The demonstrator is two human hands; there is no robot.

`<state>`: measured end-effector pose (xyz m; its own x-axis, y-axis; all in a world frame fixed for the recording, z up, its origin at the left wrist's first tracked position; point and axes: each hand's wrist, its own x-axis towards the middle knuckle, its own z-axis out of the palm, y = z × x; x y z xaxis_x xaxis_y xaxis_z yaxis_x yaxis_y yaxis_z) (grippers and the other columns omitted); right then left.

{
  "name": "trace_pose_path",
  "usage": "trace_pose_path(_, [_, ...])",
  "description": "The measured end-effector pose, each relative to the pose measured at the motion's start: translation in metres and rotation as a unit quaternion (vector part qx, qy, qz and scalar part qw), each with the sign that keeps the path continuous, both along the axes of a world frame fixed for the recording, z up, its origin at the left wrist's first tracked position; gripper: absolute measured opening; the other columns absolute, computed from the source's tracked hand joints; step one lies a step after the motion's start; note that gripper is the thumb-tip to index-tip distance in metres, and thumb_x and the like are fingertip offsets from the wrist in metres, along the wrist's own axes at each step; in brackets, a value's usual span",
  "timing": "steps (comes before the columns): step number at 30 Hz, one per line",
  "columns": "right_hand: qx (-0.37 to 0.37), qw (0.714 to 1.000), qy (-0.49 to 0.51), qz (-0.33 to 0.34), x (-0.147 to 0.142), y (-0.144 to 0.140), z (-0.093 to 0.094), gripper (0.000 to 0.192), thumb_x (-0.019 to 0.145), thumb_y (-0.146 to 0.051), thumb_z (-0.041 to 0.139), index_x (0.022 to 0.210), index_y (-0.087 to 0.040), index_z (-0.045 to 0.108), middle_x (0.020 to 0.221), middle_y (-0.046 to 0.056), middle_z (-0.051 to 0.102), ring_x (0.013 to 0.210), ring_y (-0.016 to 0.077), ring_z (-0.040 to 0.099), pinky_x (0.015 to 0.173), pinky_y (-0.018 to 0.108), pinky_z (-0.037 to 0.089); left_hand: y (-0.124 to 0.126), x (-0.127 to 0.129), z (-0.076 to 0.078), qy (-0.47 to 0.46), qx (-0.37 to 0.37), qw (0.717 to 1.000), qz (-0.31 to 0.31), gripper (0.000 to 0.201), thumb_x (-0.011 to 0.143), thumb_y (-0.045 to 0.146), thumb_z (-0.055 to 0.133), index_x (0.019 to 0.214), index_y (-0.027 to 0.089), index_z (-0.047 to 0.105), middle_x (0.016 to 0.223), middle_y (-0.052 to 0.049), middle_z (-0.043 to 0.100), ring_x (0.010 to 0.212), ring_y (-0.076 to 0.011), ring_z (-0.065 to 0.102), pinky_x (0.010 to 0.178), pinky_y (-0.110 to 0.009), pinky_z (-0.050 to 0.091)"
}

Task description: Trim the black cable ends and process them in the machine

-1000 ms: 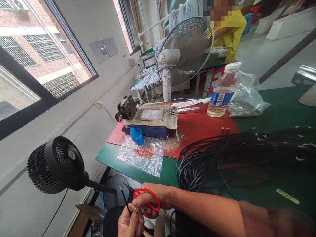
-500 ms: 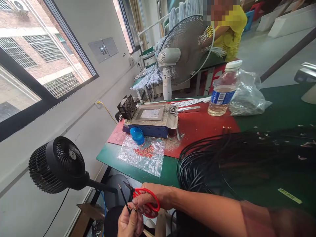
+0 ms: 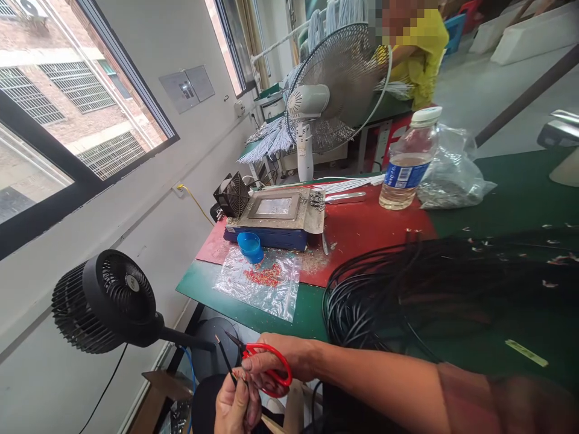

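My right hand [image 3: 275,361] grips red-handled scissors [image 3: 265,367], their dark blades pointing up and left, below the table's near edge. My left hand [image 3: 237,407], at the bottom of the view, pinches a thin black wire [image 3: 225,358] whose tip sticks up beside the blades. A big bundle of black cables [image 3: 407,289] lies on the green table [image 3: 520,193] just beyond my right forearm.
A black desk fan [image 3: 106,301] stands at left. On a red mat [image 3: 371,226] sit a blue-based metal device [image 3: 275,217], a blue cap [image 3: 250,246], a plastic sheet with red bits [image 3: 262,280], a water bottle [image 3: 407,163], a plastic bag [image 3: 452,175]. A white fan [image 3: 335,90] and a person in yellow are behind.
The hands, scissors and wire have barely shifted. The view has tilted slightly.
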<state>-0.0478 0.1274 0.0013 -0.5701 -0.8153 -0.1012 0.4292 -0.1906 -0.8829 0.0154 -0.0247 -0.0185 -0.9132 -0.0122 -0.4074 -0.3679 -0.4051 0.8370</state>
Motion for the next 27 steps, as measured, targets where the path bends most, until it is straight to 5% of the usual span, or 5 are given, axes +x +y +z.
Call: trace_pose_path(27, [-0.025,0.998,-0.001,-0.052,0.002,-0.003,0.005,0.037,0.065,-0.043,0.062,0.049,-0.011,0.052,0.039,-0.005,0.046,0.032,0.0036,0.036,0.033,0.016,0.030,0.013,0.001,0.000,0.027,0.012,0.996,0.082,0.029,0.053,0.038,0.070,0.059,0.016,0.052,0.040,0.007,0.048,0.030,0.0034,0.024,0.034,-0.012,0.016])
